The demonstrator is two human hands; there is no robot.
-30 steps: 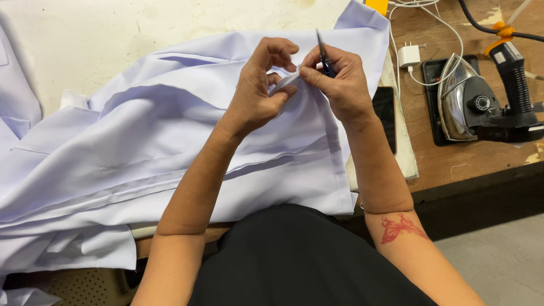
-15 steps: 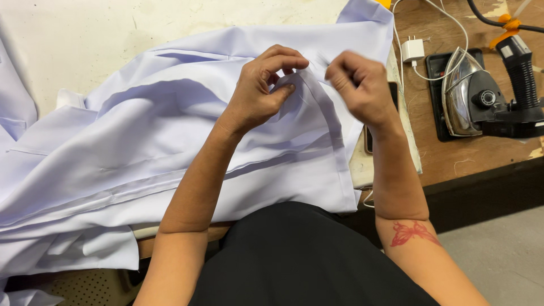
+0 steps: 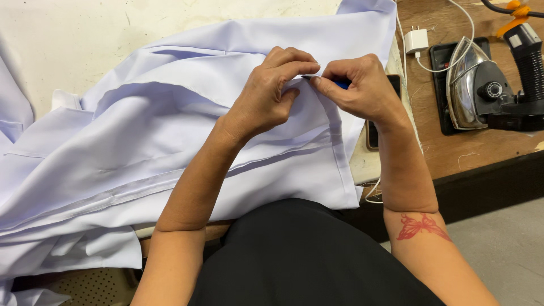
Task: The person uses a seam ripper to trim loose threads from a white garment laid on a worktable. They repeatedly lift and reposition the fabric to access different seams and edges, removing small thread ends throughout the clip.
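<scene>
Since the frame half a second ago, the right hand (image 3: pixel 362 85) has been brought back toward the left hand (image 3: pixel 272 99), so that the fingertips of both now nearly touch over a fold of the pale lilac fabric (image 3: pixel 170 147). The step in hand appears to be fine work on a seam or edge of this fabric, which is spread over the light surface (image 3: pixel 85 39) and hangs down over the person's lap. In the left hand a small ridge of cloth is pinched between thumb and fingers, the grip being fully closed on it. In the right hand a small blue tool (image 3: pixel 340 84) is held in a narrow, closed grip; its tip is hidden, so its kind cannot be told. The next move probably calls for a steady pinch and a careful, short motion of the tool. A steam iron (image 3: pixel 473 85) is seen well apart on the wooden bench.
</scene>
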